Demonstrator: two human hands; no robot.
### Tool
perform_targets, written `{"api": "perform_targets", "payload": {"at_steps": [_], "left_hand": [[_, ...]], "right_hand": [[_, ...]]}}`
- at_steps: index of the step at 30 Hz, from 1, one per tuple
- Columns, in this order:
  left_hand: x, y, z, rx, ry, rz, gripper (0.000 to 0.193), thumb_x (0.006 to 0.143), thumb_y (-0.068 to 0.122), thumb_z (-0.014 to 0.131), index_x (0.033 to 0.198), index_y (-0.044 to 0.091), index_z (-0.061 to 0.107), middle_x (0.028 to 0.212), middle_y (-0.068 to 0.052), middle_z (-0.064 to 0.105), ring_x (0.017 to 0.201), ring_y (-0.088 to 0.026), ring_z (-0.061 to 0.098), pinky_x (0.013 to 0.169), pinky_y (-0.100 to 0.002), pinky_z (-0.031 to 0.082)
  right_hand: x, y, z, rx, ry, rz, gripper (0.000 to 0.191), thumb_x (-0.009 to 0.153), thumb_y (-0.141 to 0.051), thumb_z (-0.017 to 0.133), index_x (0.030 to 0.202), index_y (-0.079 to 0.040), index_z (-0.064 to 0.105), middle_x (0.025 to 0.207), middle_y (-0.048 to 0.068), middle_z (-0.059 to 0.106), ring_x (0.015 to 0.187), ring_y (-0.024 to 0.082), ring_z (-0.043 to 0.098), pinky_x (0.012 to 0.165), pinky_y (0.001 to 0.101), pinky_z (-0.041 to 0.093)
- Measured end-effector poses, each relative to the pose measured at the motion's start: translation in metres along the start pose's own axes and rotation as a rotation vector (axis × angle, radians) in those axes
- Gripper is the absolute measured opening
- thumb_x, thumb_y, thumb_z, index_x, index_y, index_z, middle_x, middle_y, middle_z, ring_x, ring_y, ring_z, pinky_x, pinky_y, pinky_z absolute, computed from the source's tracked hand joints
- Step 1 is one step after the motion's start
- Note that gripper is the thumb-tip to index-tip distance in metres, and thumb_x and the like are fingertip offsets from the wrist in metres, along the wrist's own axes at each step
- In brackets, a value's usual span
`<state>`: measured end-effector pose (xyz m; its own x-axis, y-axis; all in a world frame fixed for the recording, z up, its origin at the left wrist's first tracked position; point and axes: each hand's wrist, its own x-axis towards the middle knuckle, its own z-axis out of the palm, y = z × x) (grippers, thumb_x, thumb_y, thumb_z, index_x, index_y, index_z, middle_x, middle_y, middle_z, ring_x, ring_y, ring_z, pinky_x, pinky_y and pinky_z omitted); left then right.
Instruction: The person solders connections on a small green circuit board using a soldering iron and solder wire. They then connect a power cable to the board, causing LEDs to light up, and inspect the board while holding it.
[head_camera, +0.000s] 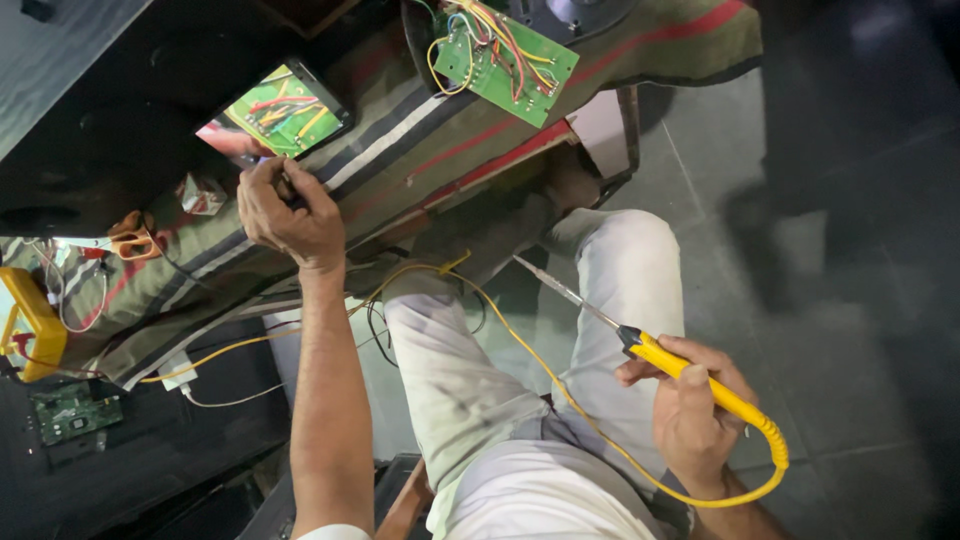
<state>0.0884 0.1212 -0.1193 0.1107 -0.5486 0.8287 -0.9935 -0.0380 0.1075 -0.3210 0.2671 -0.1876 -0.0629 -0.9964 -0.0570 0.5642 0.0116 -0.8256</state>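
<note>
My right hand grips the yellow handle of a soldering iron. Its thin metal tip points up-left over my knee in light trousers, touching nothing. My left hand is curled into a fist on the striped cloth, just below a dark-framed screen showing a green board with coloured wires. Whether anything lies inside the fist is hidden. A green circuit board with several coloured wires lies further along the cloth.
The iron's yellow cord loops across my lap to the left. A yellow meter, an orange tool and a small green board lie at the left. Grey tiled floor is on the right.
</note>
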Motion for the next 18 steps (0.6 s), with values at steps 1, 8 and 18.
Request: {"api": "perform_targets", "payload": {"at_steps": [1, 8, 18], "left_hand": [[0.000, 0.000, -0.001, 0.000, 0.000, -0.004, 0.004, 0.100, 0.005, 0.068, 0.101, 0.004, 0.065, 0.082, -0.008, 0.055, 0.073, -0.027, 0.053, 0.071, -0.041, 0.042], [0.005, 0.007, -0.009, -0.127, -0.012, -0.118, 0.004, 0.100, 0.003, 0.068, 0.100, 0.003, 0.064, 0.083, -0.008, 0.057, 0.072, -0.026, 0.054, 0.068, -0.040, 0.043], [0.027, 0.069, -0.005, -0.359, -0.102, 0.213, 0.016, 0.086, -0.001, 0.074, 0.096, 0.006, 0.064, 0.078, -0.010, 0.059, 0.068, -0.030, 0.056, 0.062, -0.042, 0.041]], "right_hand": [[0.000, -0.001, 0.000, -0.003, -0.001, -0.001, 0.032, 0.113, -0.020, 0.051, 0.124, 0.009, 0.058, 0.110, 0.027, 0.068, 0.082, 0.037, 0.072, 0.079, 0.0495, 0.062], [0.001, 0.000, 0.000, -0.014, 0.000, -0.025, 0.031, 0.113, -0.020, 0.050, 0.125, 0.008, 0.057, 0.109, 0.027, 0.069, 0.083, 0.037, 0.072, 0.080, 0.0494, 0.062], [0.003, 0.008, -0.006, -0.062, 0.075, -0.068, 0.034, 0.116, -0.026, 0.054, 0.117, 0.008, 0.055, 0.113, 0.025, 0.064, 0.081, 0.038, 0.068, 0.077, 0.0496, 0.060]]}}
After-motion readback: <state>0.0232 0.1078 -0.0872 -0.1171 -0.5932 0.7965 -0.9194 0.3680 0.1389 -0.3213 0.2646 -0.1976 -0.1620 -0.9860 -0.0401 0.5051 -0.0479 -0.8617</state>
